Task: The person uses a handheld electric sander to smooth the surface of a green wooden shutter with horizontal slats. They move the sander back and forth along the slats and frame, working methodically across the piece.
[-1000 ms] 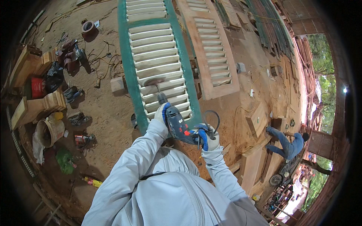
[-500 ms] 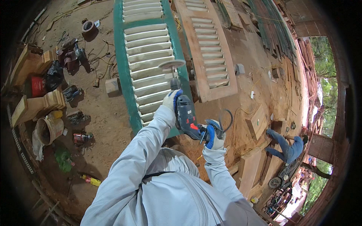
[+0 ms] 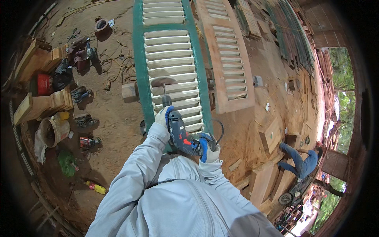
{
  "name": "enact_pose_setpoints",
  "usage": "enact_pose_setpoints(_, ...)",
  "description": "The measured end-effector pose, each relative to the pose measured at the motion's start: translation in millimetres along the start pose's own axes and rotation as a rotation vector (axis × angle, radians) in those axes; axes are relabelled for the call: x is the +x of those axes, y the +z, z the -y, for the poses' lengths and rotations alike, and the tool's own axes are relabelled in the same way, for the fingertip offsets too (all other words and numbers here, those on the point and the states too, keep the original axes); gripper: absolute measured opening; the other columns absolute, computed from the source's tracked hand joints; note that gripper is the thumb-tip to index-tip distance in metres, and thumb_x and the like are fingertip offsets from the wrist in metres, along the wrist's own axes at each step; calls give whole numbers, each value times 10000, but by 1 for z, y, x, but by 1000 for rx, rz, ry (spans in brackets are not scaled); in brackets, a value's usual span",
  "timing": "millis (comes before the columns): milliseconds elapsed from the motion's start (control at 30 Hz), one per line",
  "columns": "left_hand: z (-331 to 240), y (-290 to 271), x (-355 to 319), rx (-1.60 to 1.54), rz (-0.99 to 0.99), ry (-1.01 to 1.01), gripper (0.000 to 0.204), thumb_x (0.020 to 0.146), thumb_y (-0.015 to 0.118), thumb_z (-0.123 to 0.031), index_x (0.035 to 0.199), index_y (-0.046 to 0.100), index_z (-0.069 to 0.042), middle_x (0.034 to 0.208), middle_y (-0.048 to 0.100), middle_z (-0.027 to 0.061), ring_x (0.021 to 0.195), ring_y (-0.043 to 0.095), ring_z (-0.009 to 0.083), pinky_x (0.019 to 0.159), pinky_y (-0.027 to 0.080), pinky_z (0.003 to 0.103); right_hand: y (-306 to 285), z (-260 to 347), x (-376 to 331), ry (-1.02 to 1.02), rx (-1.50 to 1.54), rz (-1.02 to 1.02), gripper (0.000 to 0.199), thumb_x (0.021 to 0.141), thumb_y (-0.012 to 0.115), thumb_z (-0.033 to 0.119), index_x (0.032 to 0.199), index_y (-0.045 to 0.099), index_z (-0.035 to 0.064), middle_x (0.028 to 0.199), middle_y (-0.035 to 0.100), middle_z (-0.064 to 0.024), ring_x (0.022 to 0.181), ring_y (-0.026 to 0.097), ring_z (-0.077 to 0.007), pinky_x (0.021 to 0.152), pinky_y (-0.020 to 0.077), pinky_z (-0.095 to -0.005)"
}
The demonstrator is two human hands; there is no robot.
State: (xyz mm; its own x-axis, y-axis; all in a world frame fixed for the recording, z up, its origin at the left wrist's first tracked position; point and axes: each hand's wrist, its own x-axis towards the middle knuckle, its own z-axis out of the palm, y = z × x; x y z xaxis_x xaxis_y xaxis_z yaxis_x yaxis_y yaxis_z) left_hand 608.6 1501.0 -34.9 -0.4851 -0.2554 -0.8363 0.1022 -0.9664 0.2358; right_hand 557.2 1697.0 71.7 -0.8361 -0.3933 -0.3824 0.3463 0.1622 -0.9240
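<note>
Gloved hands (image 3: 162,117) (image 3: 210,150): two, centre. Drill (image 3: 179,129): one, centre. Green-framed shutter (image 3: 170,59) beneath: one, 12 o'clock. Pale bucket (image 3: 61,129): one, 9 o'clock. Co-worker (image 3: 306,164): one, 4 o'clock.

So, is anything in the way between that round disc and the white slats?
Nothing visible. The disc on the drill is over the slats, though I can't tell if it touches them. The left hand and right hand hold the drill.

Brown earthen floor (image 3: 114,138) spread around you, sunlit strip (image 3: 318,94) running along its right edge, brown slatted panels (image 3: 335,152) at your far right, green trees (image 3: 343,98) showing between them, dark beam (image 3: 358,114) curving alongside, daylight pouring in from your right
</note>
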Motion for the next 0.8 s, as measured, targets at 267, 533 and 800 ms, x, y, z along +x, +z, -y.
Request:
enact_pose_setpoints(267,38,-71,76,390,129,558,147,921,621,-289,849,641,-161,738,661,23,623,628,185,591,534,339,24,27,-32,-2,-106,82,199,913,671,59,1105,678,5,859,705,-30,667,629,-82,600,497,-197)
enact_pose_setpoints(533,-6,-86,39,-3,133,249,153,914,614,-290,823,621,-168,697,639,35,608,626,200,581,534,350,60,38,-36,119,84,189,215,928,668,76,1128,650,0,917,702,-51,692,615,-60,611,513,-221)
enact_pose_setpoints(800,14,16,4,56,126,84,170,901,626,-299,826,649,-148,710,664,27,586,628,185,553,527,337,1,2,-20,-141,51,-135,203,929,620,10,1127,658,-9,948,716,-98,613,619,-99,523,484,-235)
